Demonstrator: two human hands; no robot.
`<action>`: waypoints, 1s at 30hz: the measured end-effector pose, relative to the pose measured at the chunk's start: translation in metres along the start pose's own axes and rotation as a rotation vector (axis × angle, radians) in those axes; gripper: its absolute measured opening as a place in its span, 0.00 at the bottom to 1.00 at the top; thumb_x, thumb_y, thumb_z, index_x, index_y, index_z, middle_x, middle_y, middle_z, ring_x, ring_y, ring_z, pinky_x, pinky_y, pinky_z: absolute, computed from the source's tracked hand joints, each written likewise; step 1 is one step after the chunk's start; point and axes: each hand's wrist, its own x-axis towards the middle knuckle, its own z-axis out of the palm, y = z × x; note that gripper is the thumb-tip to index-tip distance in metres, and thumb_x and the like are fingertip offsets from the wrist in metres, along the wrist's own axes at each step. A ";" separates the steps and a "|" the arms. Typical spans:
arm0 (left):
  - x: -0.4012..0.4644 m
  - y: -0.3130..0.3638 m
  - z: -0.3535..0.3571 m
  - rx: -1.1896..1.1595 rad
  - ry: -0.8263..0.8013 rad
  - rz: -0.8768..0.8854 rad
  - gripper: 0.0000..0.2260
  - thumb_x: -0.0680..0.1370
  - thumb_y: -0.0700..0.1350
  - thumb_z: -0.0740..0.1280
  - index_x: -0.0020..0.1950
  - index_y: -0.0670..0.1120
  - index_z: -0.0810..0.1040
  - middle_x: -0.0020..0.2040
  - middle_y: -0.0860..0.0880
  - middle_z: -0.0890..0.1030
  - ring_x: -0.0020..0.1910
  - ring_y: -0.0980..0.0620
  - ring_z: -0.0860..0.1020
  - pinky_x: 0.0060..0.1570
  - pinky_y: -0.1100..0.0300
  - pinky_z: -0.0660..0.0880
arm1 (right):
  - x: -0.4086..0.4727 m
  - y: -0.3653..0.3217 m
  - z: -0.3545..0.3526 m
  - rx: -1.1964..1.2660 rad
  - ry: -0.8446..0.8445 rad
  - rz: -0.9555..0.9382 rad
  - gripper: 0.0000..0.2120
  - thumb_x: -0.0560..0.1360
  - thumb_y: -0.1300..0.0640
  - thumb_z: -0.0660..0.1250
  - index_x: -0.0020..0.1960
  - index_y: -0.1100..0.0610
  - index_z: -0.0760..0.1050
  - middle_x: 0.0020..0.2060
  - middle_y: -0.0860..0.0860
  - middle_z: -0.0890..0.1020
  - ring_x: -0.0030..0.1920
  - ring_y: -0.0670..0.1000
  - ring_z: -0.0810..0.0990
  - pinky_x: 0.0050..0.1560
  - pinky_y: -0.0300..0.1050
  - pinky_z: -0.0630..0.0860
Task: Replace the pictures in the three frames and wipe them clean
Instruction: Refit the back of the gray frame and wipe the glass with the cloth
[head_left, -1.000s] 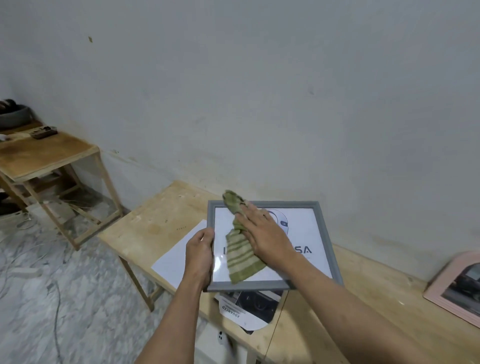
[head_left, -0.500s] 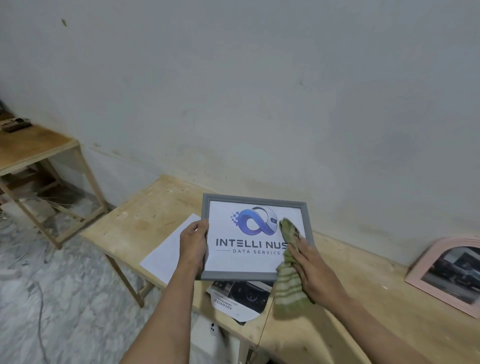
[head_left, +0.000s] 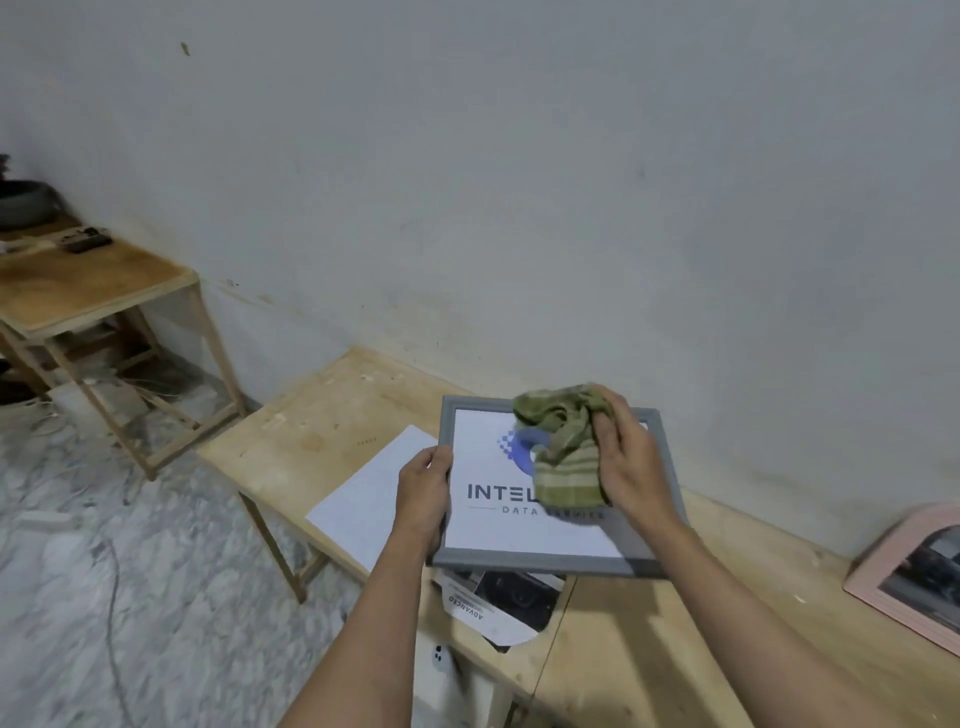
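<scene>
White sheet (head_left: 374, 496) lies flat on the wooden table (head_left: 322, 421), at left. Grey frame (head_left: 545, 564) is held tilted above the table; its left edge is gripped by the left hand (head_left: 423, 499), fingers curled round it. Green striped cloth (head_left: 563, 449) is bunched under the right hand (head_left: 626, 457), fingers closed on it, pressed to the glass. Half a second ago the cloth sat at the frame's right edge; it has been swept back up across the logo. Wiping judged under way on this frame. Pink frame (head_left: 883, 597) rests at far right, untouched.
</scene>
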 end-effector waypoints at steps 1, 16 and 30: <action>0.000 0.004 -0.001 0.012 -0.007 0.023 0.11 0.82 0.44 0.61 0.44 0.41 0.80 0.41 0.41 0.85 0.36 0.46 0.82 0.39 0.54 0.78 | 0.013 0.000 -0.002 -0.034 0.017 -0.011 0.16 0.82 0.61 0.56 0.67 0.52 0.73 0.59 0.47 0.79 0.58 0.42 0.76 0.59 0.25 0.67; 0.018 0.006 -0.016 0.029 0.085 -0.003 0.19 0.77 0.53 0.63 0.45 0.36 0.79 0.41 0.38 0.82 0.41 0.38 0.80 0.47 0.46 0.79 | 0.016 -0.029 0.051 0.122 -0.481 0.144 0.13 0.82 0.47 0.57 0.52 0.51 0.78 0.41 0.48 0.83 0.41 0.44 0.81 0.47 0.39 0.76; 0.005 0.027 -0.010 0.038 -0.053 -0.074 0.11 0.82 0.47 0.63 0.49 0.42 0.81 0.43 0.40 0.87 0.40 0.40 0.86 0.40 0.48 0.82 | 0.084 -0.018 0.008 0.026 -0.365 0.378 0.17 0.76 0.46 0.67 0.39 0.59 0.76 0.32 0.53 0.78 0.31 0.50 0.76 0.37 0.43 0.73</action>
